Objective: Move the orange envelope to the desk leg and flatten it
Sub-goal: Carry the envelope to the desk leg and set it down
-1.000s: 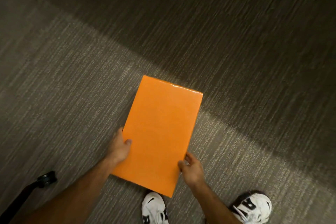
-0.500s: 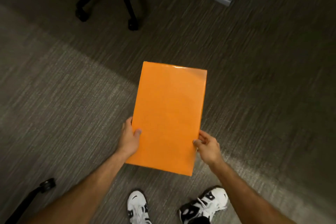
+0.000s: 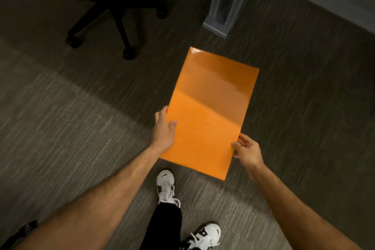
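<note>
I hold a flat orange envelope (image 3: 209,111) in the air above the carpet, its long side pointing away from me. My left hand (image 3: 163,130) grips its left edge with the thumb on top. My right hand (image 3: 246,150) pinches its right edge near the lower corner. The grey metal desk leg (image 3: 225,8) stands on the floor just beyond the envelope's far edge, at the upper right. The far half of the envelope lies in shadow.
A black office chair base (image 3: 119,22) with castors stands at the upper left. Grey carpet (image 3: 71,117) covers the floor. My white shoes (image 3: 165,185) are below the envelope. Another black castor (image 3: 28,227) shows at the bottom left.
I have stepped forward. The desk leg and chair base have come closer in view, and the envelope, held in both hands, has moved toward the desk leg.
</note>
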A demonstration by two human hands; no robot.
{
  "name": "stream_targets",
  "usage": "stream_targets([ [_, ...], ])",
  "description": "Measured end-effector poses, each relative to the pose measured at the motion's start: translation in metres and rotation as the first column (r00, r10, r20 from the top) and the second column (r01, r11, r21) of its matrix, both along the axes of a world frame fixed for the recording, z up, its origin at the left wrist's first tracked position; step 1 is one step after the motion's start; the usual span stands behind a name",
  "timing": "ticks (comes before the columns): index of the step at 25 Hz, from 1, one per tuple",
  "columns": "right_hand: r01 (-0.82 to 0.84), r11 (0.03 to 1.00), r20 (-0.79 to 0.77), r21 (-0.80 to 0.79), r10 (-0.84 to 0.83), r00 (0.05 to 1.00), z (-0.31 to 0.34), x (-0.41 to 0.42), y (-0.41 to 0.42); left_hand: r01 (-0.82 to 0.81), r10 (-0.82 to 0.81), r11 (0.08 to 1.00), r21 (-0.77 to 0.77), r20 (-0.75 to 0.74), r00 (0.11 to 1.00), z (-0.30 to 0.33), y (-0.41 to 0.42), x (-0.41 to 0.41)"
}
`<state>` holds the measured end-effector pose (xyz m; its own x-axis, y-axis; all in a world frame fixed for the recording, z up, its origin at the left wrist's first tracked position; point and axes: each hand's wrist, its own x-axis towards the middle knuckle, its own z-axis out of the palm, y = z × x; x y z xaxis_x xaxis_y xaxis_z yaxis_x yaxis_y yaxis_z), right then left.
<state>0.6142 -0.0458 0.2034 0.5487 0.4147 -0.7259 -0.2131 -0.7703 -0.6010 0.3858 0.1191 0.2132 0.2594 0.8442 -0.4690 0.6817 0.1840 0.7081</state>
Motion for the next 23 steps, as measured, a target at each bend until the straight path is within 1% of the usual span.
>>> stream_targets([
  [2,0.042,0.999,0.067,-0.011,-0.041,0.997,-0.022,0.027,0.014,0.05,-0.05,0.998,0.034,0.006,0.999,-0.023,0.022,0.036],
  [4,0.018,1.0,0.11,0.023,-0.02,0.994,-0.053,0.055,0.032,0.043,-0.043,0.998,0.053,-0.007,0.999,-0.057,0.046,0.072],
  [7,0.073,0.986,0.087,0.152,-0.087,0.992,-0.106,0.098,0.061,0.077,-0.077,0.994,0.084,-0.001,0.997,-0.115,0.08,0.13],
  [9,0.11,0.974,0.089,0.196,-0.129,0.988,-0.139,0.124,0.082,0.088,-0.09,0.989,0.12,0.008,0.996,-0.148,0.099,0.157],
  [10,0.101,0.971,0.108,0.219,-0.126,0.986,-0.158,0.139,0.092,0.091,-0.092,0.986,0.141,0.001,0.996,-0.166,0.11,0.175],
  [12,0.11,0.965,0.14,0.239,-0.146,0.979,-0.19,0.164,0.108,0.11,-0.11,0.979,0.172,-0.009,0.994,-0.2,0.13,0.204],
  [14,0.131,0.968,0.177,0.215,-0.17,0.969,-0.218,0.186,0.122,0.129,-0.129,0.964,0.232,-0.015,0.992,-0.229,0.146,0.229],
  [16,0.163,0.954,0.238,0.25,-0.224,0.945,-0.25,0.206,0.136,0.147,-0.151,0.946,0.29,-0.007,0.988,-0.257,0.165,0.254],
  [18,0.171,0.942,0.305,0.287,-0.259,0.917,-0.277,0.221,0.152,0.175,-0.2,0.934,0.312,0.047,0.979,-0.281,0.182,0.272],
  [20,0.179,0.952,0.352,0.249,-0.261,0.899,-0.295,0.23,0.166,0.248,-0.289,0.915,0.318,0.087,0.953,-0.304,0.193,0.285],
  [21,0.142,0.968,0.407,0.208,-0.218,0.887,-0.301,0.232,0.171,0.303,-0.337,0.895,0.326,0.053,0.94,-0.313,0.196,0.29],
  [22,0.081,0.98,0.464,0.182,-0.158,0.872,-0.308,0.233,0.173,0.368,-0.38,0.868,0.332,-0.03,0.924,-0.322,0.197,0.294],
  [23,-0.014,0.987,0.535,0.158,-0.073,0.842,-0.314,0.23,0.174,0.445,-0.417,0.823,0.354,-0.156,0.895,-0.328,0.194,0.296],
])
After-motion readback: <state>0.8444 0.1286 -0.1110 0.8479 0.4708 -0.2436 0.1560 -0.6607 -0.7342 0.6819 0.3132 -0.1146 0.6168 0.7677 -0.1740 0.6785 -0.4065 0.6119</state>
